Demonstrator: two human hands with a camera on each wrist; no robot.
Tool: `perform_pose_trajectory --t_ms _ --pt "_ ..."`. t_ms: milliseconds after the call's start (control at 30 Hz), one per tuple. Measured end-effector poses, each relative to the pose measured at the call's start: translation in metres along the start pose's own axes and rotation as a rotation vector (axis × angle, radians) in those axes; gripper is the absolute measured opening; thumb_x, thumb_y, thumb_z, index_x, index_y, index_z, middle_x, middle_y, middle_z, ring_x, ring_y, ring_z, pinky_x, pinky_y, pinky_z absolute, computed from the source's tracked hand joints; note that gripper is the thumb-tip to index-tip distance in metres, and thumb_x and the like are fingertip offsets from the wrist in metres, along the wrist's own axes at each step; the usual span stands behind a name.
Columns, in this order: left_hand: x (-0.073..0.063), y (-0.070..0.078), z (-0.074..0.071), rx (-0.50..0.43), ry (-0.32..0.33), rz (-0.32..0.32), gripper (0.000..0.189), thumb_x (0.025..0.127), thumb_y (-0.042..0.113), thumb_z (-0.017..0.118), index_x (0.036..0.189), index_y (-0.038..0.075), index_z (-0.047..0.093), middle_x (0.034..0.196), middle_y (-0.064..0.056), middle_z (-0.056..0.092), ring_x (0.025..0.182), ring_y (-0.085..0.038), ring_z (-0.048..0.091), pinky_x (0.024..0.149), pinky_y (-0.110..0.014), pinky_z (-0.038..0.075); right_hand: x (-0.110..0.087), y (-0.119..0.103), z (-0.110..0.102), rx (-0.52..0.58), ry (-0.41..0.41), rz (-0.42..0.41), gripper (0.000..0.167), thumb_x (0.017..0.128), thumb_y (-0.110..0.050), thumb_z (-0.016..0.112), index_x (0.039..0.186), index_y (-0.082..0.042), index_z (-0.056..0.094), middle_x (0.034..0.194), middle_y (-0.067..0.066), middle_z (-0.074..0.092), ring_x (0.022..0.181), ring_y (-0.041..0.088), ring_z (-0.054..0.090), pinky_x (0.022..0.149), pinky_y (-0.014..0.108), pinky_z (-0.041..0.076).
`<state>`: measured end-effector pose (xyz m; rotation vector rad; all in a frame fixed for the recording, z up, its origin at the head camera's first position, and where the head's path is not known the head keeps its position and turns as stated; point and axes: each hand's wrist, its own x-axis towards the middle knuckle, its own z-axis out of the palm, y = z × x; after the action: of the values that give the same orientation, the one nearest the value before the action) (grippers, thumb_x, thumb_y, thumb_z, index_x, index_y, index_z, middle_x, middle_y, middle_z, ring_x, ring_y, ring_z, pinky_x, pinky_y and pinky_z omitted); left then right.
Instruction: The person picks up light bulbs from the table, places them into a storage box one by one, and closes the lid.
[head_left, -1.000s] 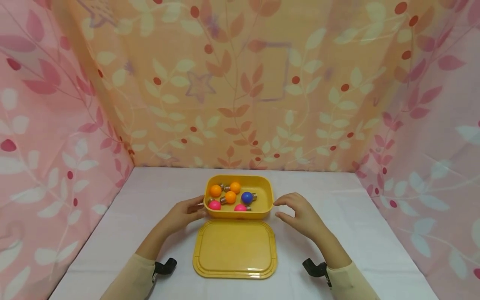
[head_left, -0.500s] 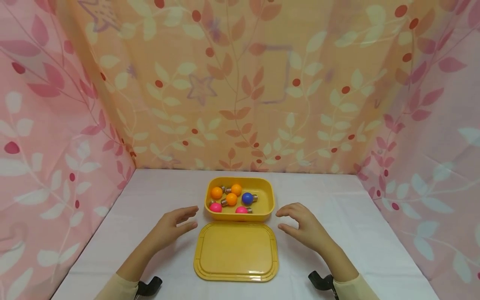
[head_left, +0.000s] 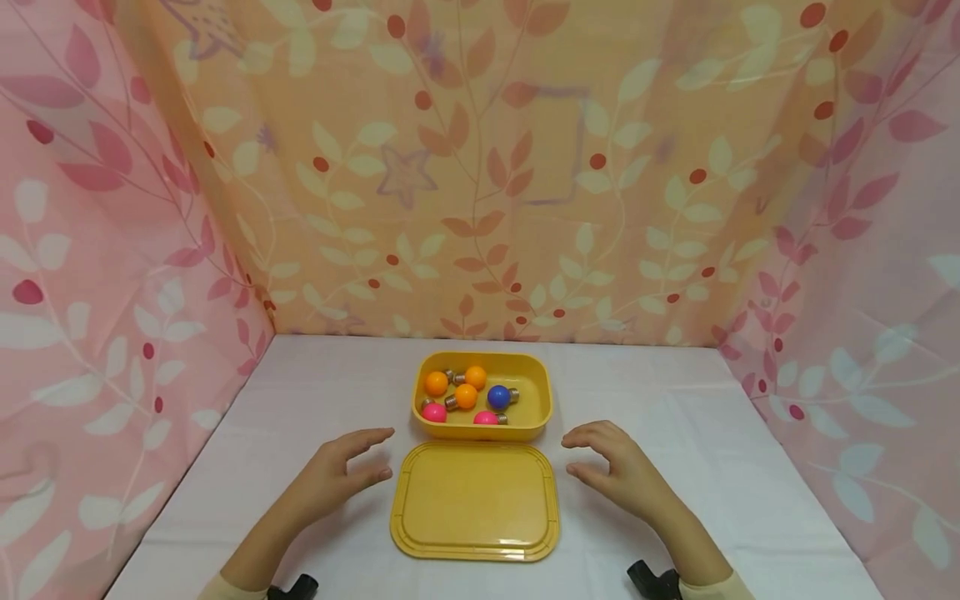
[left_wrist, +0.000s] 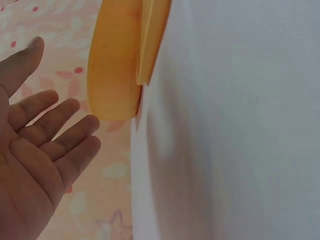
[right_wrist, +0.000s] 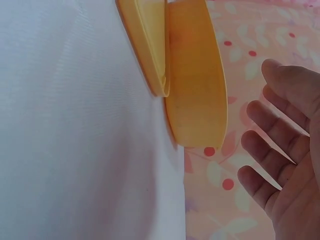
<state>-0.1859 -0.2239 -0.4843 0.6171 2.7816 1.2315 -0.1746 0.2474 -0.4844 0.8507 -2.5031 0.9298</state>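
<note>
A yellow plastic box (head_left: 534,408) stands in the middle of the table, holding several small round bulbs with metal screw bases. Among them are orange bulbs (head_left: 466,396), a blue bulb (head_left: 498,397) and pink bulbs (head_left: 434,413). The matching yellow lid (head_left: 475,500) lies flat in front of the box. My left hand (head_left: 333,475) hovers left of the lid, fingers spread and holding nothing. On the opposite side my right hand (head_left: 622,467) is likewise apart from box and lid, with relaxed fingers. Both wrist views show the box's outer wall (left_wrist: 114,60) beyond the fingers.
A white cloth (head_left: 330,383) covers the table. Behind it hangs an orange leaf-patterned curtain (head_left: 480,183), and pink patterned curtains (head_left: 97,250) stand at both sides. A black wrist mount (head_left: 654,579) sits on the right forearm.
My left hand has left the box's left side and drawn back toward me. The right hand has also moved back from the box's right edge. Box, bulbs and lid stay put.
</note>
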Motion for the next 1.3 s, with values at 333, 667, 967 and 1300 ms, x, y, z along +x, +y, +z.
perform_pose_trajectory --t_ms 333,667,967,1300 --pt "-0.002 -0.008 0.008 -0.014 -0.135 0.051 0.073 0.085 0.042 0.083 0.151 0.034 0.051 0.156 0.005 0.050 0.146 -0.030 0.044 0.116 -0.062 0.037 -0.008 0.005 0.011 0.042 -0.030 0.008 0.043 0.084 -0.014 0.086 0.119 -0.032 0.069 0.125 -0.008 0.069 0.120 0.013 0.060 0.101 0.031 0.052" --pt "-0.007 -0.022 0.012 -0.006 -0.238 0.026 0.089 0.080 0.048 0.085 0.156 0.024 0.046 0.160 0.003 0.045 0.149 -0.031 0.039 0.118 -0.062 0.031 -0.016 0.010 0.020 0.064 -0.145 0.043 0.048 0.083 -0.022 0.088 0.127 -0.017 0.071 0.135 -0.007 0.066 0.127 0.017 0.058 0.106 0.049 0.049" --pt "-0.008 -0.031 0.016 0.013 -0.325 0.023 0.100 0.075 0.052 0.086 0.160 0.025 0.039 0.168 0.000 0.030 0.157 -0.034 0.021 0.121 -0.064 0.018 -0.024 0.018 0.024 0.060 -0.263 0.129 0.076 0.078 -0.042 0.088 0.144 -0.017 0.060 0.148 -0.005 0.057 0.139 0.025 0.051 0.114 0.054 0.042" --pt "-0.006 -0.034 0.025 0.069 -0.313 0.045 0.098 0.077 0.056 0.082 0.159 0.025 0.040 0.167 -0.003 0.034 0.156 -0.035 0.024 0.120 -0.066 0.021 -0.031 0.024 0.025 0.102 -0.388 0.237 0.094 0.077 -0.056 0.084 0.156 -0.023 0.045 0.161 0.006 0.043 0.152 0.035 0.033 0.121 0.064 0.026"
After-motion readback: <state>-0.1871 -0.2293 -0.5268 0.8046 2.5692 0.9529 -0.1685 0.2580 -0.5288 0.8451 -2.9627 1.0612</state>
